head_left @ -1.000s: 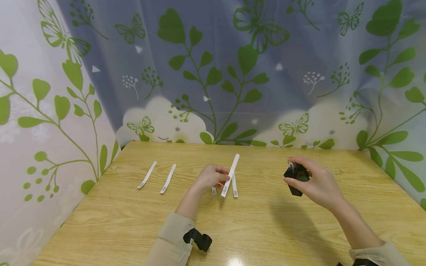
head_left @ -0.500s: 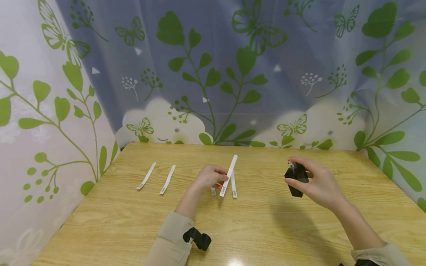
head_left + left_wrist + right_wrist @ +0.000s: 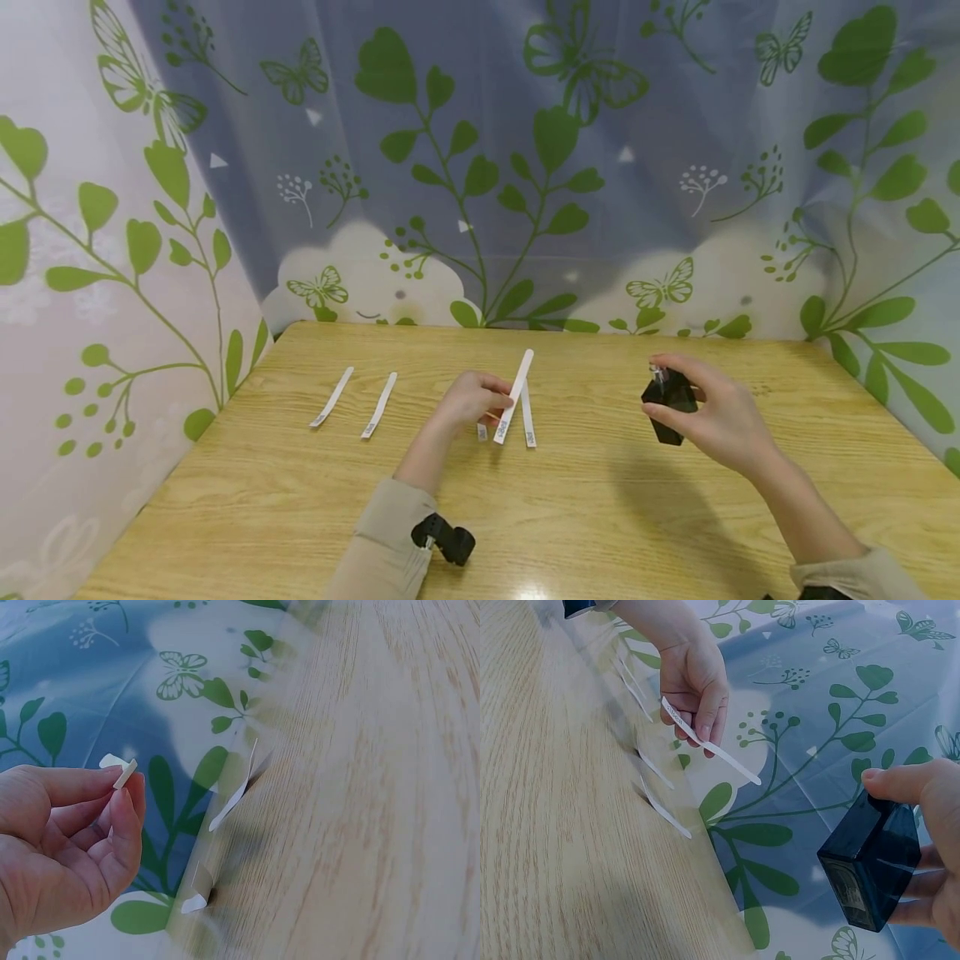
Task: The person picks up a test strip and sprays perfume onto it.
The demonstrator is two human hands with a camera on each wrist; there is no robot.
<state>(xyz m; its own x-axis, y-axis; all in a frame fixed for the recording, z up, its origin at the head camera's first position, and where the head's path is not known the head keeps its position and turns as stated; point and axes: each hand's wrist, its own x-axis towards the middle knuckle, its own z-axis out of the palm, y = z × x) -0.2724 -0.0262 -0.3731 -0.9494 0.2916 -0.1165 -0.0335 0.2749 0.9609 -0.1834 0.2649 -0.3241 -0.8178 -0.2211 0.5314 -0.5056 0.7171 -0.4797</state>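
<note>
My left hand [image 3: 471,398] pinches a white paper scent strip [image 3: 520,379] between thumb and fingers, raised and slanting, with printing at its near end. In the left wrist view the strip [image 3: 126,774] shows nearly end-on at the fingertips. My right hand [image 3: 727,417] grips a dark perfume bottle [image 3: 670,390] above the table, index finger on its sprayer top and thumb on the near side. The bottle [image 3: 874,862] is tilted in the right wrist view. One flat strip [image 3: 529,421] lies behind the held one; another strip [image 3: 482,432] is mostly hidden by the left hand.
Two more white strips, the far-left strip [image 3: 332,397] and its neighbour [image 3: 379,406], lie apart on the wooden table [image 3: 570,517]. A leaf-and-butterfly patterned curtain [image 3: 480,167] hangs along the back edge and continues down the left side.
</note>
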